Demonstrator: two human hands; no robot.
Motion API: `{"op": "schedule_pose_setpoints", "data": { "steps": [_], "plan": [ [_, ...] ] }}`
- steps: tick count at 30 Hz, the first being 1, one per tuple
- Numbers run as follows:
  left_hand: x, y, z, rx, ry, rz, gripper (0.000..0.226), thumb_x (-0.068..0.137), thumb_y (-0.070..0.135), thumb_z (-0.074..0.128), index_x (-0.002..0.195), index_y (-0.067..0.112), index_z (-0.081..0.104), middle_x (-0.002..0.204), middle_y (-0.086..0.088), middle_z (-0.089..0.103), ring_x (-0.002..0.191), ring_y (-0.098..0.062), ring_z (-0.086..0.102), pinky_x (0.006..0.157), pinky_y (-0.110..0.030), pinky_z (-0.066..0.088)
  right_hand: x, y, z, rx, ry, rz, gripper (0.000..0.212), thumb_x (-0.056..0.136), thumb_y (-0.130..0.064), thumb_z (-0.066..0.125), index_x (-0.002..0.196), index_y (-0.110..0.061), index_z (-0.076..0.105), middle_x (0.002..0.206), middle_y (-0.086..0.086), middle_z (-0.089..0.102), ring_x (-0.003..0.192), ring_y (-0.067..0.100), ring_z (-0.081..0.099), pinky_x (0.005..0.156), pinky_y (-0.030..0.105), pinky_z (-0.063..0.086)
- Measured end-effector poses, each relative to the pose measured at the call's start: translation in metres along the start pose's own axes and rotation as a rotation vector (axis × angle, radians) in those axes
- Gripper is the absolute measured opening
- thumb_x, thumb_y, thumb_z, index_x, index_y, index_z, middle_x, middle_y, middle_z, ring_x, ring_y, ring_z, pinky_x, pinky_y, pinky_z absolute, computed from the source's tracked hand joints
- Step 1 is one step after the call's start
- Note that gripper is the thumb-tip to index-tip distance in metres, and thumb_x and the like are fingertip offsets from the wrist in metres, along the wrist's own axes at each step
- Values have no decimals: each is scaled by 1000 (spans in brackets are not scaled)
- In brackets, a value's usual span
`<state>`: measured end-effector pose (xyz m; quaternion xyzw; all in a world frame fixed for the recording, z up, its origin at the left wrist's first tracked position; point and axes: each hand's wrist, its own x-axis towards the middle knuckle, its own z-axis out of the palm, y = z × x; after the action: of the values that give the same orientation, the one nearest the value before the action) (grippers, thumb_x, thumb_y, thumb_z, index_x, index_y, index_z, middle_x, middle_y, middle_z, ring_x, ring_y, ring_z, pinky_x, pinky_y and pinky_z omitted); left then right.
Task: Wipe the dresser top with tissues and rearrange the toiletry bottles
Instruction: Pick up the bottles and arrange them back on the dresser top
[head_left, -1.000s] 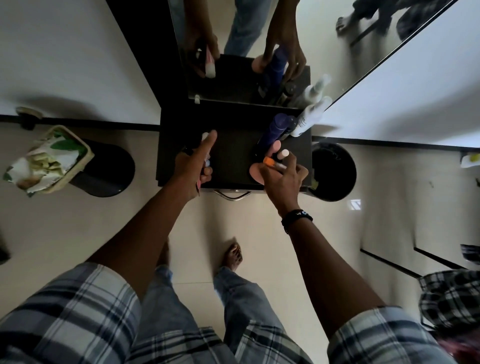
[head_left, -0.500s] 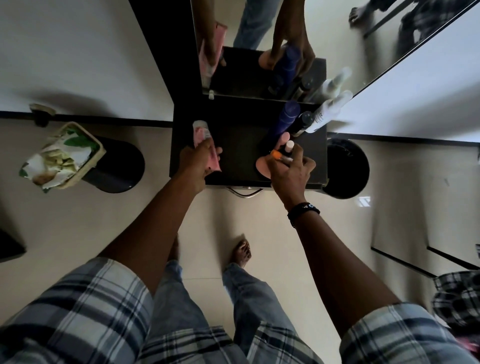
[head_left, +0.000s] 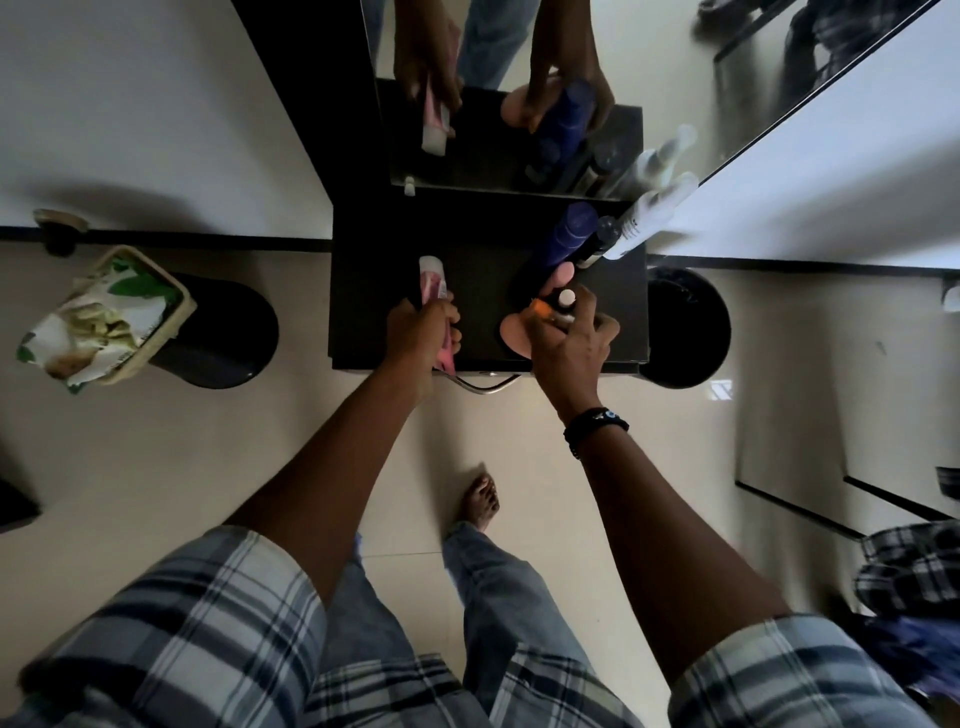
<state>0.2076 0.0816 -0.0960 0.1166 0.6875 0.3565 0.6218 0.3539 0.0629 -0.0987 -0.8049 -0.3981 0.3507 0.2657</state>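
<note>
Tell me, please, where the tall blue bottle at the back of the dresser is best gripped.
Grip the blue bottle round its mid-body, probably from its left: it stands upright, a dark bottle crowds its right side, and its left side is open.

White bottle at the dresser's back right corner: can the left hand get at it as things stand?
Probably not yet: the left hand grips a pink tube, and the right hand with its small bottles, plus the blue bottle, lie across its path to the white bottle.
</note>
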Motion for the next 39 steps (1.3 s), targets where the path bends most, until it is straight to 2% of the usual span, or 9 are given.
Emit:
{"op": "schedule_pose_setpoints", "data": {
  "steps": [7,11,18,21,24,27,32,35,39],
  "plan": [
    [-9,-16,7,7,22,31,15,92,6,53,105,13,53,75,-3,58,58,-13,54,57,-26,48,-21,0,19,4,15,-31,57,83,-31,72,134,-22,48,122,13,36,108,30,46,96,31,39],
    [-8,-20,-3,10,53,69,22,92,9,54,114,15,51,74,0,58,58,-9,56,52,-20,50,-33,-5,36,22,-1,-49,52,84,-30,72,130,-21,50,121,12,35,106,27,43,90,31,40],
    [7,-11,-44,17,204,122,39,91,10,54,130,10,47,100,-11,64,69,-12,63,55,-23,55,-42,-31,73,-3,-123,-107,54,88,-34,65,136,-25,42,135,15,28,119,34,36,86,31,33],
    [12,-1,-55,9,221,165,34,89,8,53,122,8,53,99,-11,64,70,-13,62,52,-21,51,-35,-50,88,-31,-154,-157,52,89,-34,64,136,-24,42,136,17,26,120,38,36,82,35,39],
    [19,12,-61,1,225,205,12,88,8,51,98,13,57,80,-7,61,63,-14,59,59,-28,52,-25,-67,101,-61,-177,-232,48,91,-33,61,134,-23,43,135,16,28,119,39,36,84,40,44],
    [28,22,-63,37,230,240,13,91,15,52,103,11,54,88,-11,63,68,-16,60,66,-33,54,-14,-78,110,-124,-157,-247,47,92,-35,58,135,-25,42,137,15,28,121,37,37,82,42,48],
    [30,26,-62,168,229,254,25,92,43,54,105,22,49,88,9,59,77,-7,63,50,-15,47,-9,-76,110,-278,-107,-334,47,92,-36,56,137,-26,43,144,14,27,121,36,39,79,41,51],
    [28,26,-60,331,293,288,37,95,40,50,119,12,49,106,-2,61,90,-16,58,60,-19,41,-11,-71,106,-304,-74,-352,50,92,-43,56,138,-28,44,145,13,27,124,35,38,77,37,46],
    [25,25,-56,487,397,325,41,97,36,47,127,8,46,120,-16,59,113,-32,55,90,-40,46,-14,-64,100,-252,-62,-344,51,92,-38,57,140,-28,44,147,13,26,128,34,34,81,35,44]
  ]
}}
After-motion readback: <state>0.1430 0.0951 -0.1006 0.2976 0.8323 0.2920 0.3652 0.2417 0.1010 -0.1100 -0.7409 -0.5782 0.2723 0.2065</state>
